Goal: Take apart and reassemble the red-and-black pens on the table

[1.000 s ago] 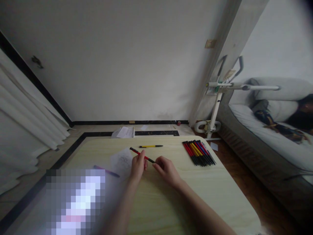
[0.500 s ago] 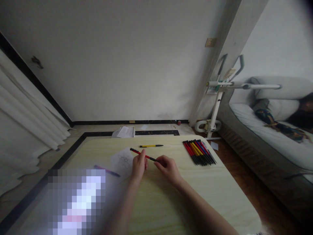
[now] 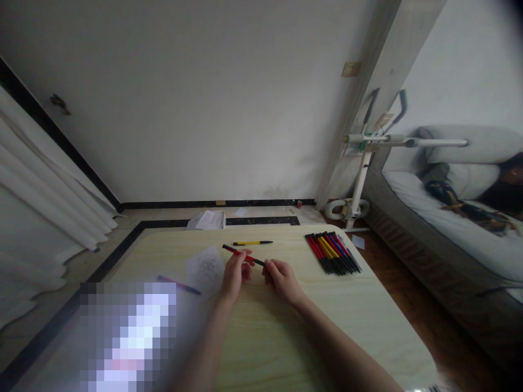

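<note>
A red and black pen (image 3: 231, 249) is held over the table, slanting down to the right. My left hand (image 3: 232, 276) is closed around its red barrel, with the clip end sticking out past the thumb. At the black tip end, the fingers of my right hand (image 3: 284, 280) are pinched on the pen. A yellow and black pen (image 3: 247, 243) lies just beyond both hands. To the left are a sheet of paper (image 3: 203, 268) with a drawing and a purplish pen (image 3: 180, 285). On the right, several red, yellow and blue pens (image 3: 332, 254) lie side by side in a row.
The pale wooden table (image 3: 327, 321) has rounded corners. A blurred bright patch (image 3: 139, 332) covers its lower left. Beyond stand a box with papers (image 3: 209, 220), a white exercise machine (image 3: 362, 179) and a grey sofa (image 3: 408, 218) with a person (image 3: 506, 182). A curtain (image 3: 36, 218) hangs at left.
The pen has shifted slightly to the right in my hands. My left fingers have loosened a little, and my right fingers have curled more around the tip end.
</note>
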`<state>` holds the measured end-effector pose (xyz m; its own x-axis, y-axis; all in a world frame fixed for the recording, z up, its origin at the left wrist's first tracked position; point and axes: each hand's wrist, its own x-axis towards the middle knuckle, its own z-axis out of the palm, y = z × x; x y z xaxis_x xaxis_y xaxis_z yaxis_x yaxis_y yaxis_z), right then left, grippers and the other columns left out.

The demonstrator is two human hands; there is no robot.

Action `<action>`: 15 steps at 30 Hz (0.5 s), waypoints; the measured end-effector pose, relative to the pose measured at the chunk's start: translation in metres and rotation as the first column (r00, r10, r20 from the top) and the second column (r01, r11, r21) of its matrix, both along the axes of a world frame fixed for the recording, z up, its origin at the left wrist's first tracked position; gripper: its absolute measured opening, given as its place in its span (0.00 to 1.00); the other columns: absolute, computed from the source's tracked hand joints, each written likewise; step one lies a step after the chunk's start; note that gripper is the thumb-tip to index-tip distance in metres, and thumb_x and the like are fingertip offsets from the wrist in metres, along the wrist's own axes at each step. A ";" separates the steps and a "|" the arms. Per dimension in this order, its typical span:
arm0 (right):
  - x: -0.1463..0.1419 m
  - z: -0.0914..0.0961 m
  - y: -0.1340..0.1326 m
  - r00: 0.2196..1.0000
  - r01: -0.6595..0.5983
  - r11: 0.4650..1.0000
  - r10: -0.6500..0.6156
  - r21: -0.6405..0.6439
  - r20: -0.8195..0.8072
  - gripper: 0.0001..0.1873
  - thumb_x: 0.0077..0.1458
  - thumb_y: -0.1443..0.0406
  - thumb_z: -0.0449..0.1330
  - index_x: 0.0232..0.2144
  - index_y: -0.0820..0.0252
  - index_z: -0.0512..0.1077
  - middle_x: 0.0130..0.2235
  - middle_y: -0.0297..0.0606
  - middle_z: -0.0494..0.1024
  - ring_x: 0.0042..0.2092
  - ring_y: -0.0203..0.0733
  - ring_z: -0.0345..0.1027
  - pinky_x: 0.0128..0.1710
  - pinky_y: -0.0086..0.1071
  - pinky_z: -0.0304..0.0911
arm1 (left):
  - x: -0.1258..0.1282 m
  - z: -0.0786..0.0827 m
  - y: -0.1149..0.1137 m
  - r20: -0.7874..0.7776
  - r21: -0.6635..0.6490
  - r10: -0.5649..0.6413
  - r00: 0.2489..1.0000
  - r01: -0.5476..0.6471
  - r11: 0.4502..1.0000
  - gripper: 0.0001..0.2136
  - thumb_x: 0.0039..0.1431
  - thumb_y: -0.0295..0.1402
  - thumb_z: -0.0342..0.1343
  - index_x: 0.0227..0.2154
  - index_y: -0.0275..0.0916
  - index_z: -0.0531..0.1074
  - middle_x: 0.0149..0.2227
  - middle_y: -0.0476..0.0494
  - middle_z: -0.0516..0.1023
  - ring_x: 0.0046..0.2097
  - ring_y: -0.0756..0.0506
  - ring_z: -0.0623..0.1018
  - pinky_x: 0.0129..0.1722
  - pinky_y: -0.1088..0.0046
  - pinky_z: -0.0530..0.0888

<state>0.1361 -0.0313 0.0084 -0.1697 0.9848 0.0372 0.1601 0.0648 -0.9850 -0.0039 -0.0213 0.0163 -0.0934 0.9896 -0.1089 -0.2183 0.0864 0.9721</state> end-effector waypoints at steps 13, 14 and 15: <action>0.001 0.001 0.000 0.996 0.025 0.996 -0.032 0.080 0.085 0.21 0.55 0.54 0.46 0.27 0.64 0.69 0.21 0.34 0.69 0.23 0.33 0.59 0.23 0.25 0.55 | -0.001 -0.003 0.003 0.082 -0.023 0.070 0.994 -0.068 0.997 0.18 0.46 0.46 0.53 0.29 0.33 0.68 0.24 0.48 0.70 0.18 0.55 0.67 0.14 0.81 0.59; 0.001 0.001 0.000 0.995 0.019 0.997 -0.026 0.074 0.093 0.23 0.56 0.54 0.44 0.25 0.64 0.69 0.20 0.34 0.69 0.22 0.32 0.59 0.23 0.25 0.54 | -0.001 -0.003 0.003 0.078 -0.026 0.067 0.995 -0.065 0.998 0.18 0.45 0.46 0.53 0.29 0.33 0.68 0.24 0.47 0.70 0.18 0.54 0.68 0.14 0.81 0.59; 0.001 0.002 -0.001 0.994 0.021 0.997 -0.029 0.078 0.103 0.24 0.56 0.54 0.43 0.23 0.64 0.69 0.19 0.34 0.68 0.22 0.32 0.59 0.23 0.25 0.54 | -0.001 -0.003 0.003 0.071 -0.033 0.065 0.995 -0.063 0.997 0.19 0.45 0.47 0.54 0.29 0.33 0.68 0.23 0.47 0.71 0.18 0.54 0.68 0.14 0.81 0.59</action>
